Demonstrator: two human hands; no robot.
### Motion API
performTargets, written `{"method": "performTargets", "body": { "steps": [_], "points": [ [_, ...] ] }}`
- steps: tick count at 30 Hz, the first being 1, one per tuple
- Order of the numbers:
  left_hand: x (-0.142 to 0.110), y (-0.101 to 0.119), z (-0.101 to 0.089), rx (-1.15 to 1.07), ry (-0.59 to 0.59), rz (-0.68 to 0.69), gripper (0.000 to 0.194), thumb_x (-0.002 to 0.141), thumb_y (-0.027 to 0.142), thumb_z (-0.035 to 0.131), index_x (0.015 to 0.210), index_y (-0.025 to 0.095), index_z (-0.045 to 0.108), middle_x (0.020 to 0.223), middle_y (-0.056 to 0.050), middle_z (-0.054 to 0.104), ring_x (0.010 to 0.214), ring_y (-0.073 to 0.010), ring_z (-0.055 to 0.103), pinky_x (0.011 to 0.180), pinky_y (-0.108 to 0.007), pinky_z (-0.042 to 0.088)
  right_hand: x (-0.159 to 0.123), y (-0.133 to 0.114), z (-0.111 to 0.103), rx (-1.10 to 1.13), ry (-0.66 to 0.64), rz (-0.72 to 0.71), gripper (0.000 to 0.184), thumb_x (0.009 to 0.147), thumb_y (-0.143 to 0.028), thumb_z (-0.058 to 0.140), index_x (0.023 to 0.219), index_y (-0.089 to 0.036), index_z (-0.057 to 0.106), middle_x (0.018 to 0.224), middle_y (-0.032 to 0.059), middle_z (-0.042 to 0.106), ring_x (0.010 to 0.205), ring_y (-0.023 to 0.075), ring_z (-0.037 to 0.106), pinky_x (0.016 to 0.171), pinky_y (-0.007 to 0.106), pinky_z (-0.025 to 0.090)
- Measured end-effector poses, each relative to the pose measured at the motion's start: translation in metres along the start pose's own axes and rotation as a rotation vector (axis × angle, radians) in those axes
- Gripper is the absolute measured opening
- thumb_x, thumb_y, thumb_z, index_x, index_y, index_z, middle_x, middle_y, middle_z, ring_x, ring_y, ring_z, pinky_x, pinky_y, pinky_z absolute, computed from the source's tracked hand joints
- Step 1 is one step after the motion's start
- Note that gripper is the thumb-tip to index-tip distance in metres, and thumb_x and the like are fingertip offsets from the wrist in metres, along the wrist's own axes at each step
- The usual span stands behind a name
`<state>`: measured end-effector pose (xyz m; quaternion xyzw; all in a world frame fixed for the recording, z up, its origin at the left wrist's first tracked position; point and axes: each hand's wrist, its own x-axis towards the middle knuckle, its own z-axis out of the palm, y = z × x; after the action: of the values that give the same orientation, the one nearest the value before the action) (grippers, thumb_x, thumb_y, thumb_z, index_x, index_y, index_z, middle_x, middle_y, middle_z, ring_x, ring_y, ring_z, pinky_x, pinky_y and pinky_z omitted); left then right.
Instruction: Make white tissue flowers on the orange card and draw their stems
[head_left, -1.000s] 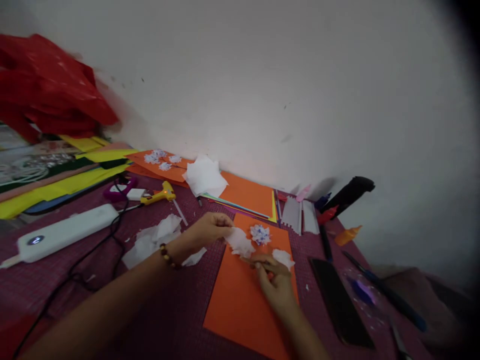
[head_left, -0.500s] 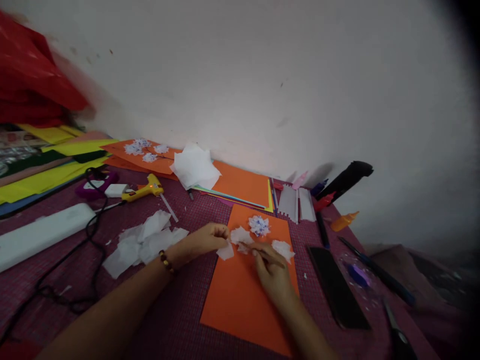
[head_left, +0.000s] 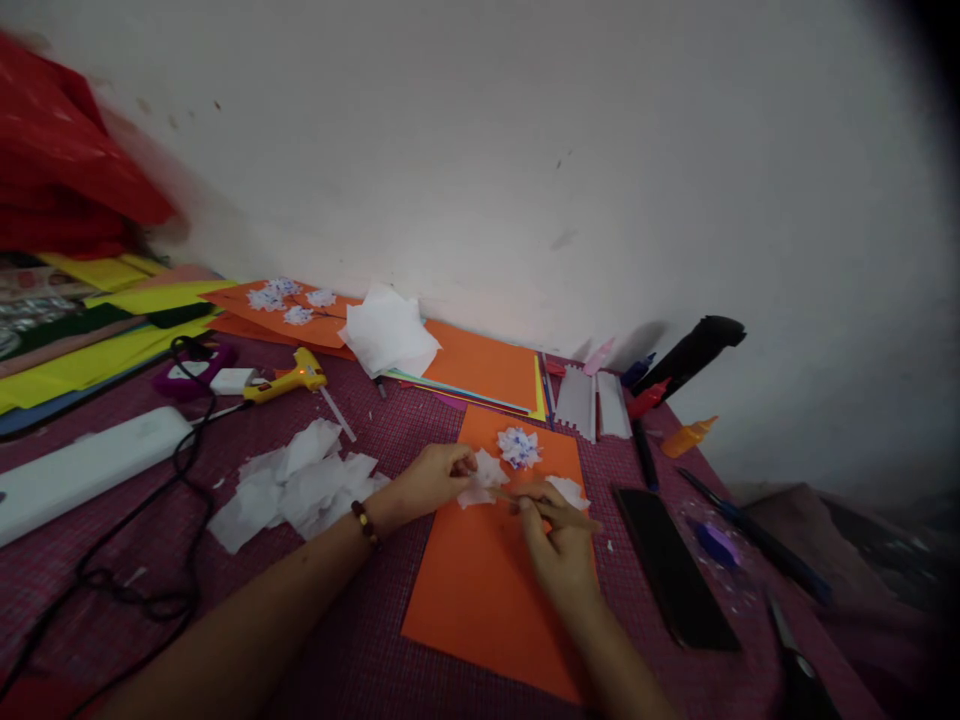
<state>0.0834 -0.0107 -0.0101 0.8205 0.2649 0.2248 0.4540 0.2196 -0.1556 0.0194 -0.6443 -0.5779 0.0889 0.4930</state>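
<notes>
An orange sheet [head_left: 495,610] lies under both hands. My left hand [head_left: 431,482] is pinched at the edge of a white tissue-paper piece [head_left: 487,468] on the sheet's upper left. In my right hand [head_left: 555,535] is a thin brown stick [head_left: 562,514], gripped like a pen, its tip reaching the same tissue paper. Just beyond my fingers sits a white paper flower [head_left: 519,448] with blue-purple marks. Another white tissue piece [head_left: 568,492] rests at the sheet's right edge, partly behind my right hand.
To the left are loose tissue squares [head_left: 300,490], a yellow glue gun [head_left: 292,378], a black cable [head_left: 180,490] and a white power strip [head_left: 90,470]. A phone [head_left: 675,568], scissors [head_left: 799,660] and an orange paint tube [head_left: 690,437] are at right. Stacked coloured paper [head_left: 487,362] lies behind.
My left hand has moved right, bringing its tissue square from the sheet's left edge onto the tissue piece there. My right hand and the stick have shifted slightly right.
</notes>
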Motion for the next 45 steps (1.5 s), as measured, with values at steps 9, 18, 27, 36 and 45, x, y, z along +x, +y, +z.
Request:
{"method": "performTargets", "body": {
  "steps": [9, 18, 27, 36, 45],
  "points": [
    [-0.002, 0.011, -0.003, 0.167, 0.113, 0.063, 0.021, 0.075, 0.007, 0.043, 0.084, 0.015, 0.060, 0.083, -0.003, 0.063, 0.079, -0.0148, 0.057, 0.072, -0.024, 0.044, -0.003, 0.006, 0.012, -0.158, -0.204, -0.151, 0.022, 0.088, -0.013, 0.040, 0.099, -0.020, 0.058, 0.091, 0.0050, 0.064, 0.082, 0.0155, 0.061, 0.073, 0.025, 0.047],
    [-0.003, 0.008, 0.003, 0.380, 0.095, 0.007, 0.042, 0.075, -0.003, 0.038, 0.106, 0.017, 0.056, 0.102, -0.008, 0.063, 0.096, -0.0184, 0.056, 0.085, -0.029, 0.042, -0.014, -0.002, 0.019, -0.675, -0.350, -0.377, 0.032, 0.073, 0.001, 0.043, 0.093, -0.017, 0.059, 0.087, 0.0078, 0.059, 0.064, 0.0176, 0.053, 0.057, 0.028, 0.042],
    [-0.005, 0.007, 0.004, 0.373, 0.121, 0.019, 0.047, 0.075, -0.004, 0.035, 0.113, 0.017, 0.055, 0.107, -0.008, 0.063, 0.100, -0.0183, 0.054, 0.091, -0.030, 0.040, -0.011, -0.009, 0.012, -0.446, -0.203, -0.270, 0.024, 0.084, -0.007, 0.039, 0.091, -0.018, 0.059, 0.078, 0.0055, 0.059, 0.062, 0.0161, 0.054, 0.058, 0.027, 0.043],
    [-0.003, 0.013, -0.001, 0.258, 0.140, -0.009, 0.041, 0.069, -0.003, 0.039, 0.100, 0.015, 0.060, 0.100, -0.008, 0.066, 0.094, -0.0183, 0.058, 0.086, -0.030, 0.043, 0.012, 0.012, -0.015, 0.353, 0.186, 0.281, 0.026, 0.086, -0.040, 0.048, 0.075, -0.017, 0.054, 0.062, -0.0014, 0.052, 0.047, 0.0108, 0.046, 0.043, 0.022, 0.038],
    [-0.004, -0.004, -0.005, -0.009, 0.236, -0.048, 0.033, 0.073, 0.003, 0.041, 0.098, 0.015, 0.057, 0.093, -0.006, 0.066, 0.085, -0.0151, 0.061, 0.077, -0.027, 0.049, 0.014, 0.020, -0.007, 0.432, 0.067, 0.369, 0.028, 0.084, -0.044, 0.051, 0.079, -0.017, 0.054, 0.061, -0.0024, 0.052, 0.044, 0.0094, 0.044, 0.040, 0.021, 0.034]
  ]
}}
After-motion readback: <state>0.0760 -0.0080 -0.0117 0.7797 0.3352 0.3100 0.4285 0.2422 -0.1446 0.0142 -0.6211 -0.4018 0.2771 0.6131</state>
